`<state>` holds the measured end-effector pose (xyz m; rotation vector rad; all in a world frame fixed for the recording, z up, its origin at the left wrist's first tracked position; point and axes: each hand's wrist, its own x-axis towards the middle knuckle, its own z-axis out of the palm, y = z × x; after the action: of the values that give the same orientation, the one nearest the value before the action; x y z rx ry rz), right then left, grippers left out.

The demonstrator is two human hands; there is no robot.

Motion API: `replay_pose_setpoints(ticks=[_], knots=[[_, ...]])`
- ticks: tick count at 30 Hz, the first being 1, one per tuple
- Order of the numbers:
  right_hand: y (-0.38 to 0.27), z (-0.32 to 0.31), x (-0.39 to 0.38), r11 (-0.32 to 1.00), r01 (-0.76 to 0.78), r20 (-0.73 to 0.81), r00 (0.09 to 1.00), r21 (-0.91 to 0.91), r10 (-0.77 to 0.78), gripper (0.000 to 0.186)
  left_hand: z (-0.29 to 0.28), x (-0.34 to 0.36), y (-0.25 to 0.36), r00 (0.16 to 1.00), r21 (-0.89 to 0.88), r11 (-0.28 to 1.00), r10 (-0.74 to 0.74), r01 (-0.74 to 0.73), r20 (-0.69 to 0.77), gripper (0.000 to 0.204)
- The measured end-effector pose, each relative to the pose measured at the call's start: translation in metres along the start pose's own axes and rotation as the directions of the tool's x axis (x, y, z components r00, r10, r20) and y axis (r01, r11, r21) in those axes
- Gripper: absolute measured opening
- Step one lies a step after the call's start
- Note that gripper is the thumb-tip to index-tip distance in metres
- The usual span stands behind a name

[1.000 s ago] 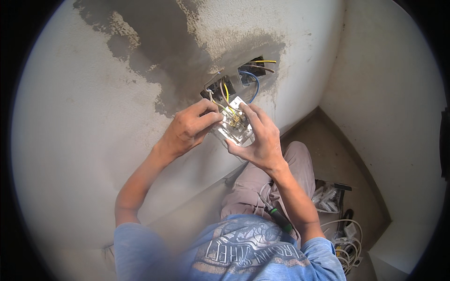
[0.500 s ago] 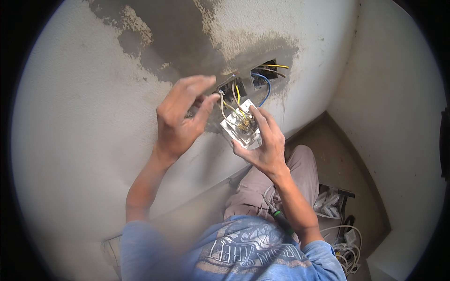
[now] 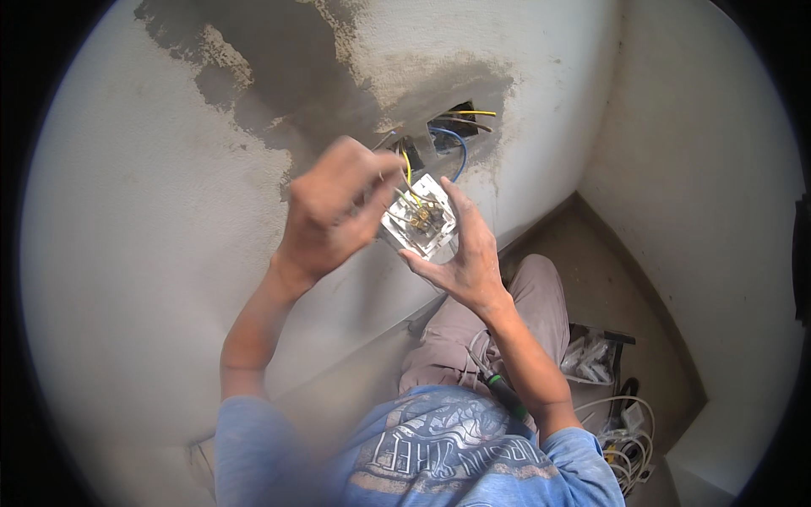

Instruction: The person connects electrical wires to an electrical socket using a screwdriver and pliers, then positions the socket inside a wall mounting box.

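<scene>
My right hand (image 3: pixel 470 253) grips a white wall socket or switch (image 3: pixel 411 242) by its edges, thumb on the near side and fingers on the far side. Its back faces me, showing brass terminals with wires joined to them. A yellow-green wire (image 3: pixel 408 167) and other thin wires run from it to a recessed wall box (image 3: pixel 411 150). My left hand (image 3: pixel 331 211) is raised just left of the socket or switch, in front of the wires and partly covering the box. Its curled fingers are smeared by motion; whether they pinch a wire is hidden.
A second wall box (image 3: pixel 446 139) to the right has a blue wire (image 3: pixel 465 156) and loose yellow and brown ends sticking out. Grey plaster (image 3: pixel 296 76) surrounds the boxes. A green-and-black-handled tool (image 3: pixel 503 390) lies at my lap. White cable (image 3: pixel 646 422) and a bag of parts (image 3: pixel 589 359) are on the floor at right.
My left hand has curled its fingers inward and come closer to the wires. The view has shifted slightly; my right hand keeps its hold on the socket or switch.
</scene>
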<state>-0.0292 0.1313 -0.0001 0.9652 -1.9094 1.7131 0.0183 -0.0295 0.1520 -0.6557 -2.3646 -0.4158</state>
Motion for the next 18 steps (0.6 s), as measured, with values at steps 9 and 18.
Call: replay_pose_setpoints(ticks=[9, 18], knots=[[0.001, -0.001, 0.001, 0.997, -0.029, 0.014, 0.999, 0.064, 0.029, 0.103, 0.015, 0.001, -0.009, 0.933, 0.234, 0.971, -0.126, 0.047, 0.338, 0.033], [0.005, 0.001, 0.002, 0.996, -0.028, 0.019, 0.999, 0.079, 0.026, 0.102, 0.014, 0.007, -0.014, 0.868, 0.170, 0.982, -0.015, -0.080, 0.496, 0.027]])
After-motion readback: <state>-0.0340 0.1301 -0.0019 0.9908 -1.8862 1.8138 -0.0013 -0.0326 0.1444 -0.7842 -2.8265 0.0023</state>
